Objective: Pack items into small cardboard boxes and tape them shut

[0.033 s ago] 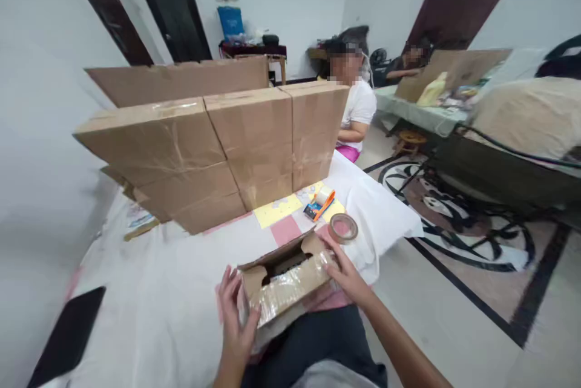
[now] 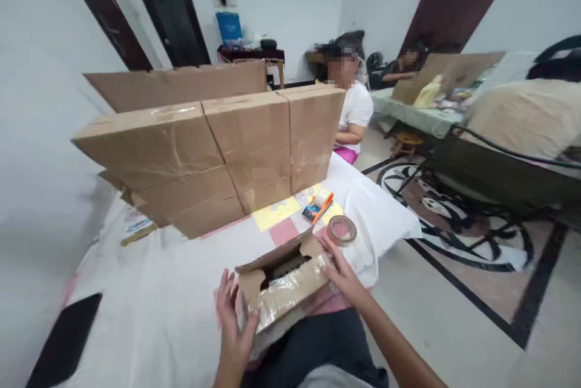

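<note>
A small cardboard box [image 2: 290,292] with its top flaps up rests at the near edge of the bed-like surface, by my lap. Clear tape shines along its front side. Something dark with pale marks lies inside, too shadowed to name. My left hand [image 2: 235,318] holds the box's left end, thumb at the front corner and fingers along the side. At the right end, my right hand [image 2: 342,276] grips the box with its thumb on the front and fingers at the flap. Just beyond that hand lies a roll of brown tape [image 2: 330,235], with an orange tape dispenser [image 2: 324,209] behind it.
Stacked closed cartons [image 2: 222,158] form a wall across the far side. A black flat object [image 2: 66,339] lies at left on the white sheet [image 2: 149,309]. A person in a white shirt [image 2: 358,106] sits beyond the cartons; another person [image 2: 402,70] is farther right.
The view has shifted very slightly. My left fingers look a little farther from the box's side; both hands stay at its ends.
</note>
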Tool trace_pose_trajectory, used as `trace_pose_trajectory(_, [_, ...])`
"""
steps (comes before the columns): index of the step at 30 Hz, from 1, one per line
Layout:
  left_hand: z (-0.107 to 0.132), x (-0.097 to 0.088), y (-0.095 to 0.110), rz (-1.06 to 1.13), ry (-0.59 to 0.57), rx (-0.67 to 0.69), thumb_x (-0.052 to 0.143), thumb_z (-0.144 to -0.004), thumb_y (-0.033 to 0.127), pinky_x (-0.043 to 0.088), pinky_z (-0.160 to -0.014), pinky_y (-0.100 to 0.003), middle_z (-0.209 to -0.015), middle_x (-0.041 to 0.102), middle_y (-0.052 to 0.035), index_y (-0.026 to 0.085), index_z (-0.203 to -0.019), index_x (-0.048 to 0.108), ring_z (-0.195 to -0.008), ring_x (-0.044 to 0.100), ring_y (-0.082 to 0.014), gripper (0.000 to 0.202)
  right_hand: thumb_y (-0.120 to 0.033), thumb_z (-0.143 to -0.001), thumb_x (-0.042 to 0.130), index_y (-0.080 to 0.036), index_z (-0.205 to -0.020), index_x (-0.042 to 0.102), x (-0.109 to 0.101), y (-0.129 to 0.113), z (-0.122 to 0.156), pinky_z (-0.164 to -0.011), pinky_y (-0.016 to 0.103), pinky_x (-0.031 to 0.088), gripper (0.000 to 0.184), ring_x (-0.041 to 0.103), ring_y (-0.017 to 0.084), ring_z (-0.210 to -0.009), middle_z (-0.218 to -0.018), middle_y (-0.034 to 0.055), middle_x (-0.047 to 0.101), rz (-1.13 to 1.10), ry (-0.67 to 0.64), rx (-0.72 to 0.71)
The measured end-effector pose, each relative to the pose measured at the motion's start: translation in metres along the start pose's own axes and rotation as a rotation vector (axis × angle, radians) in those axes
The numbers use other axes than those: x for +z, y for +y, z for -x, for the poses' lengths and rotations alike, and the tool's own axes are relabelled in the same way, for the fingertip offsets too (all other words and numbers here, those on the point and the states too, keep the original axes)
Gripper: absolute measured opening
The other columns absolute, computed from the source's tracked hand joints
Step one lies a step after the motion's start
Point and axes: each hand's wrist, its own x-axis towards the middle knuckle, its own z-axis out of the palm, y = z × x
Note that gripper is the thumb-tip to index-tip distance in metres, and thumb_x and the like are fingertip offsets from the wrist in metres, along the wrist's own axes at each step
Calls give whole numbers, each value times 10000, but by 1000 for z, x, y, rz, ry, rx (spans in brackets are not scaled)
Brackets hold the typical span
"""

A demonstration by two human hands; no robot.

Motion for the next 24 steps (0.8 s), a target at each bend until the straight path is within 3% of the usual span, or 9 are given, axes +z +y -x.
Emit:
trace_pose_trajectory(3, [-3,-2,2,-100,21,66,649,-854,259,341,-1158,-553,-1557,374,-143,255,-1535,256,-1435,371,-310,787,-323,-940,516,-333,-1578,249,10,3,0,-1246,496,195,692,260,235,-1521,-1647,31,276,-34,35,-44])
trace_pose_trajectory(7, [-20,-13,10,-448,-100,327,574,-869,211,436,-1021,-480,-1275,604,-74,285,-1344,550,-1231,530,-281,481,-248,-916,505,-350,-1556,314,15,0,-2,-1257,485,165,675,250,220,-1525,-1639,1,299,-1,55,-90])
trace_pose_trajectory(9, [-30,-18,14,-572,-184,503,589,-867,216,441,-975,-450,-1175,652,-46,311,-1216,644,-1158,563,-269,366,-233,-914,502,-347,-1499,431,15,-1,-3,-1252,501,177,600,274,232,-1516,-1624,9,335,43,53,-119])
trace_pose_trajectory(12, [-37,-21,18,-663,-202,642,660,-846,292,443,-949,-437,-1149,658,-55,314,-1229,649,-1130,575,-272,384,-248,-928,492,-316,-1295,648,17,3,-4,-1221,519,253,405,350,264,-1480,-1599,33,385,100,88,-187])
trace_pose_trajectory(15, [-35,-19,22,-755,-214,655,714,-806,412,451,-933,-458,-1172,633,-77,332,-1282,630,-1146,565,-302,490,-269,-948,463,-292,-1174,715,21,8,-8,-1177,524,327,340,430,278,-1429,-1554,62,456,117,174,-259])
trace_pose_trajectory(19, [-26,-13,34,-878,-239,554,741,-770,514,451,-953,-505,-1220,589,-106,344,-1343,603,-1205,526,-345,614,-300,-959,458,-279,-1126,742,30,10,-19,-1136,527,378,330,503,289,-1369,-1466,87,558,107,216,-320])
trace_pose_trajectory(22, [-25,-10,41,-929,-221,481,728,-789,486,447,-969,-521,-1218,562,-121,334,-1330,628,-1227,500,-359,571,-324,-956,464,-269,-1100,752,35,5,-31,-1117,523,397,327,526,294,-1345,-1452,88,572,76,187,-351])
trace_pose_trajectory(24, [-28,-10,42,-957,-215,437,715,-804,473,451,-967,-512,-1206,559,-120,338,-1312,647,-1228,496,-355,529,-338,-954,465,-269,-1128,743,33,2,-42,-1119,513,394,335,527,290,-1343,-1457,83,569,66,101,-354])
